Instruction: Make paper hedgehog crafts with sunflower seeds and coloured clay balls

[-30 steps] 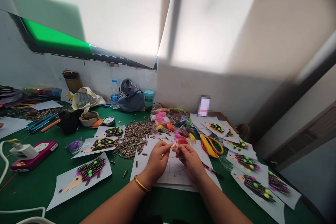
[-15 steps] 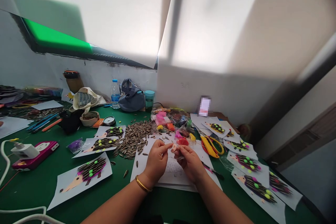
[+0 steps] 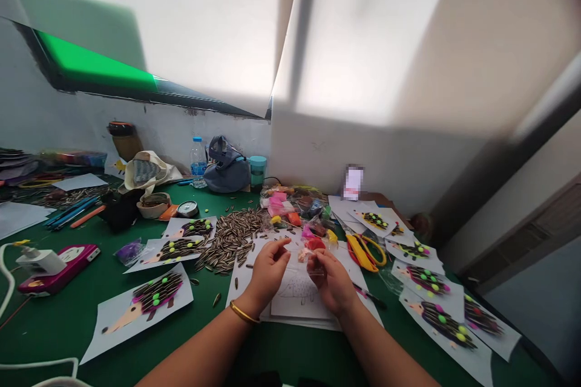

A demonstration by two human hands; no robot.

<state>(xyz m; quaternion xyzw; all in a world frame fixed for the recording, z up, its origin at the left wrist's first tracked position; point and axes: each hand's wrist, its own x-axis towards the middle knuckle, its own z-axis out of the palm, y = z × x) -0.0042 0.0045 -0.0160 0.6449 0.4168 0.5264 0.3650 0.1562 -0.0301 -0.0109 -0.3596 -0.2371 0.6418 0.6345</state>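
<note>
Plainly, a pink lump [image 3: 304, 254] pokes from the right-hand fingers [image 3: 319, 258]

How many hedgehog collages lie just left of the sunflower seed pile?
3: the front collage, nearest the camera; the middle collage, beside the purple packet; the back collage, behind that. Any stacked underneath would be hidden.
</note>
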